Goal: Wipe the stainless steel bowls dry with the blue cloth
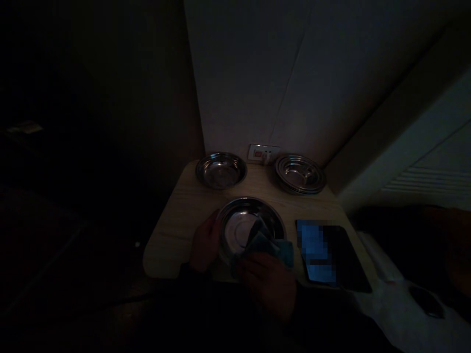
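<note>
A shiny metal bowl rests near the front of a small wood-grain table. At its left rim, my left hand grips the edge, the thumb side against the metal. My right hand is closed on a blue-green cloth, pressed at the bowl's near right side. Part of the cloth lies inside the bowl and hides some of its rim and base. The dim light leaves the fingertips hard to see.
Behind, another metal bowl stands at the left and a stack of metal bowls at the right. A wall socket sits between them. A phone with a lit screen lies on the table at the right.
</note>
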A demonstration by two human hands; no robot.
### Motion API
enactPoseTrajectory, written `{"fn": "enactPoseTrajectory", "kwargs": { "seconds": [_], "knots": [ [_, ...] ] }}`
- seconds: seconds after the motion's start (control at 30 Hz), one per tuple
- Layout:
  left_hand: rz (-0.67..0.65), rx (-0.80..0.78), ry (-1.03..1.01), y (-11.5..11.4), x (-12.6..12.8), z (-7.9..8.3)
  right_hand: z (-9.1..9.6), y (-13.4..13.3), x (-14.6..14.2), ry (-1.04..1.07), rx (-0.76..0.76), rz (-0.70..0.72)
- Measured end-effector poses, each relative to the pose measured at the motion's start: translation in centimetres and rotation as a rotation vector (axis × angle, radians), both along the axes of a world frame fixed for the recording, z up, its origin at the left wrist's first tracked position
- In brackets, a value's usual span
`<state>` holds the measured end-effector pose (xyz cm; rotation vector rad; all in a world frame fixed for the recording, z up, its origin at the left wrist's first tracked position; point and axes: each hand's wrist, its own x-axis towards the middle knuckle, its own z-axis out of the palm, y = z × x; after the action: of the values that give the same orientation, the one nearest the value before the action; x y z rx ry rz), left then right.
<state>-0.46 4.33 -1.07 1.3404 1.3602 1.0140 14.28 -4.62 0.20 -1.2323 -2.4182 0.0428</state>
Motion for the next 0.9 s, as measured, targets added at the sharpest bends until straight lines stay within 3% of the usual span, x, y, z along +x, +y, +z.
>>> {"fn": "enactPoseTrajectory", "kwargs": {
  "seconds": [0.13,0.2,0.5,0.73,0.9],
  "knots": [
    [-0.044,-0.025,0.040,0.5,-0.3,0.5,-0.9,0.3,-4.0,0.065,-0.042,-0.256],
    [-0.086,-0.012,0.050,0.8,-0.5,0.7,-1.1,0.5,-4.8,0.084,-0.021,-0.302],
    [-0.176,-0.058,0.046,1.8,-0.7,1.3,0.2,-0.4,0.0,0.043,0.007,-0.019],
    [0.013,-0.161,0.035,0.2,-0.3,1.1,-0.8,-0.7,-1.0,0.074,0.110,-0.064],
    [0.009,-0.113,0.083,-2.8,-0.3,0.4,-0.7,-0.1,-1.5,0.067,0.097,-0.112]
  ]
}}
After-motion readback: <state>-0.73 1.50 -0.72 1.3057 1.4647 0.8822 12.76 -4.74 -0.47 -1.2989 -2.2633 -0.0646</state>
